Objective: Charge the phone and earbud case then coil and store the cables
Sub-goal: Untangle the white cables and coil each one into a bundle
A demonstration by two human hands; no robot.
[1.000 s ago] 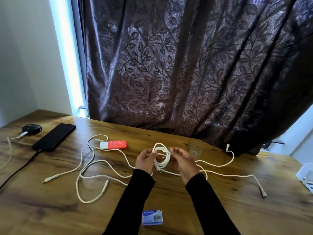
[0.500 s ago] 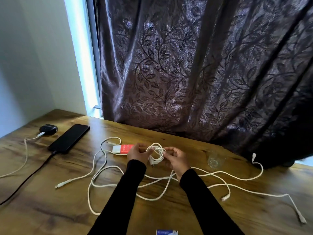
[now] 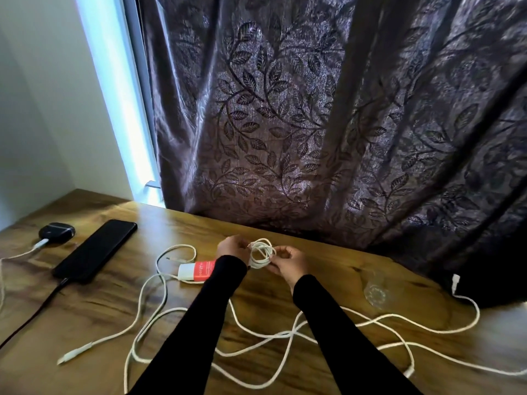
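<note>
A small coil of white cable [image 3: 261, 253] is held above the wooden table [image 3: 114, 306] between both hands. My left hand [image 3: 229, 248] pinches its left side and my right hand [image 3: 289, 262] grips its right side. Loose white cables [image 3: 285, 334] sprawl over the table under my forearms. At far left a black phone [image 3: 97, 250] lies flat with a dark cable plugged into its near end. Beside it a black earbud case [image 3: 57, 230] has a white cable plugged in.
A red and white tube [image 3: 196, 270] lies just left of my left wrist. A clear round disc [image 3: 376, 293] sits to the right. A dark leaf-patterned curtain [image 3: 313, 124] hangs along the table's back edge.
The view has tilted up and shifted. My hands have moved farther from me with the coil, which looks tighter; the small blue box near the table's front edge has left the frame.
</note>
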